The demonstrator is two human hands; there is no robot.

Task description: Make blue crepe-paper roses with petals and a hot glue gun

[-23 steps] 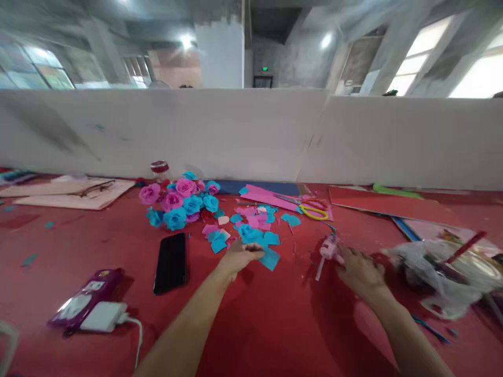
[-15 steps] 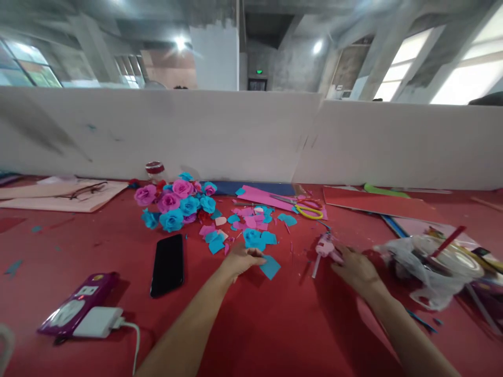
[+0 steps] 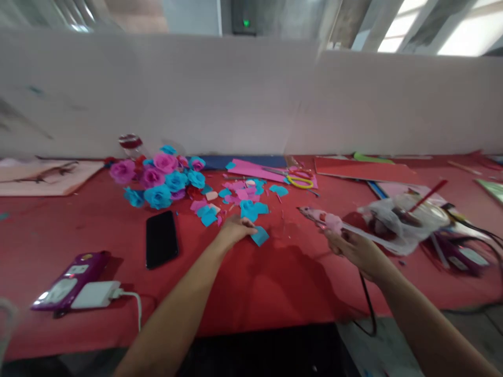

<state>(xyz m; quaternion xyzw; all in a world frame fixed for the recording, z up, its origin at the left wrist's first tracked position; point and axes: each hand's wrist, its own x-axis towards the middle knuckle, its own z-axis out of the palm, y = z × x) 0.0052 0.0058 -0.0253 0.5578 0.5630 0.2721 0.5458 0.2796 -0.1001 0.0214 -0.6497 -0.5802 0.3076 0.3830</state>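
Observation:
Between the thumb and fingers of my left hand (image 3: 234, 230) is the edge of a small blue paper piece (image 3: 260, 236), just over the red table. My right hand (image 3: 356, 250) grips a pink glue gun (image 3: 332, 222) by its handle, with the nozzle pointing left. A clear glue stick (image 3: 369, 236) sticks out behind it and a black cord hangs below. Beyond my left hand lie blue and pink paper petals (image 3: 248, 209) in a loose pile. A bunch of blue, pink and red paper flowers (image 3: 158, 196) sits to the left of them.
A black phone (image 3: 161, 240) and a purple power strip (image 3: 70, 283) with a white charger lie on the left. Yellow-handled scissors (image 3: 301, 182) rest on pink paper at the back. A plastic bag with a cup (image 3: 396, 220) stands on the right, before a white partition (image 3: 188, 99).
My right hand has lifted the glue gun off the table, and its nozzle has swung to point left. My left hand still pinches the blue paper. The view has tilted down.

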